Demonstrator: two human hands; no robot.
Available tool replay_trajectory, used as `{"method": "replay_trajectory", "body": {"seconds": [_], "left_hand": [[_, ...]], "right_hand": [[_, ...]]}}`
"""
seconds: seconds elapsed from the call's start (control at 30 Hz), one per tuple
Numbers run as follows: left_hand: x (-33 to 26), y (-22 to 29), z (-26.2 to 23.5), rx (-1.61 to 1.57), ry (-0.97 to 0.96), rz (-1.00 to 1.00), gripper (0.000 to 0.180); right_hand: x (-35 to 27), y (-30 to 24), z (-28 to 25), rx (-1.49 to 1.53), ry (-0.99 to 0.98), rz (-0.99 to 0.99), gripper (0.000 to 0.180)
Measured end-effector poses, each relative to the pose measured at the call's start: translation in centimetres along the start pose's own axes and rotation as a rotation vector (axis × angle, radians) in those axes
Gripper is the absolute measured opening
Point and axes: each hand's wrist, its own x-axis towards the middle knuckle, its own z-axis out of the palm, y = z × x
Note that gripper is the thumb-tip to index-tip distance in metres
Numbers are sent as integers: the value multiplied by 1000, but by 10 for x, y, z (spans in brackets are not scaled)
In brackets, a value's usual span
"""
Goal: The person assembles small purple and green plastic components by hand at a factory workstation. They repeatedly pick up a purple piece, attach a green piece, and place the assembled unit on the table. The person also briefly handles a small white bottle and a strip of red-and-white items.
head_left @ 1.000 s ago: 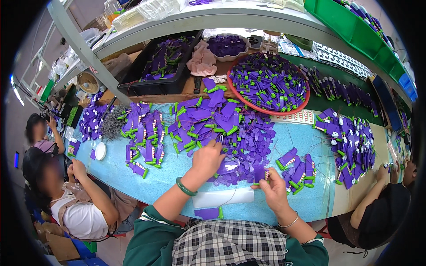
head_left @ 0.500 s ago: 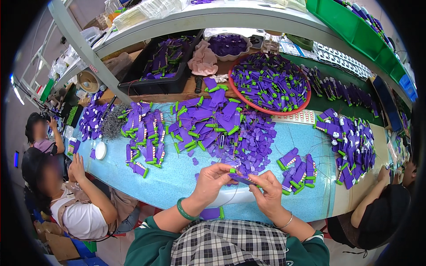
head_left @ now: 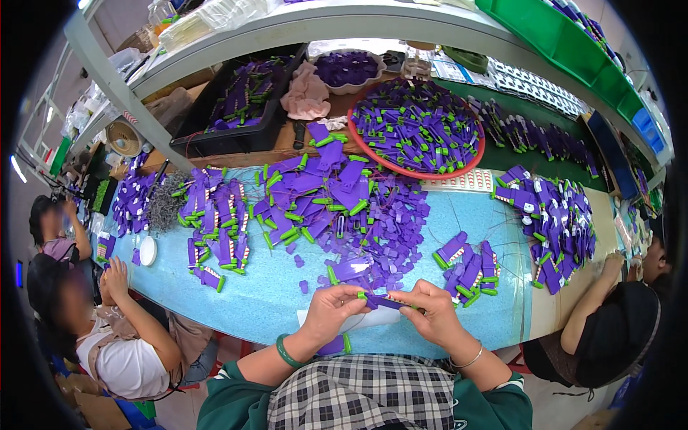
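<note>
Both my hands meet over the near edge of the blue table, holding a slim purple plastic piece with a green end (head_left: 387, 302) between them. My left hand (head_left: 330, 313) pinches its green end, and my right hand (head_left: 435, 313) grips the other end between thumb and fingers. A white strip runs along the piece's upper edge. Just beyond my left hand lies a flat purple piece with a green end (head_left: 351, 270). Another purple piece (head_left: 332, 347) lies by my left wrist. Below my hands is a whitish sheet (head_left: 373, 319), partly covered by them.
Ahead spreads a heap of small purple pieces (head_left: 398, 222) beside larger green-ended parts (head_left: 315, 188). Behind stand a red basin (head_left: 481, 153) and a black tray (head_left: 215, 143), under a metal shelf (head_left: 315, 29). More piles lie left and right. People sit on both sides.
My hands have come down slightly toward me, still holding the piece, which is now more level. The flat purple piece beyond my left hand has come into sight. The whole view has shifted slightly.
</note>
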Motion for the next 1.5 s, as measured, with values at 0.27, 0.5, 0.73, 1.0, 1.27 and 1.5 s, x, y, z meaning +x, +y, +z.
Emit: {"method": "replay_trajectory", "body": {"seconds": [0.27,0.5,0.73,1.0,1.27,1.5], "left_hand": [[-3,18,17,481,-194,53,15],[-2,42,15,257,-438,60,11],[0,54,23,884,-478,356,17],[-5,86,-4,311,-51,219,7],[11,61,-11,595,34,411,17],[17,34,12,472,-167,118,21]], "right_hand": [[-7,3,5,302,-181,298,35],[-1,5,3,221,-212,-183,20],[14,-10,0,35,-244,-348,15],[41,34,-29,-785,48,-391,11],[45,52,-18,-798,7,-402,15],[41,6,-23,11,-3,-44,18]]}}
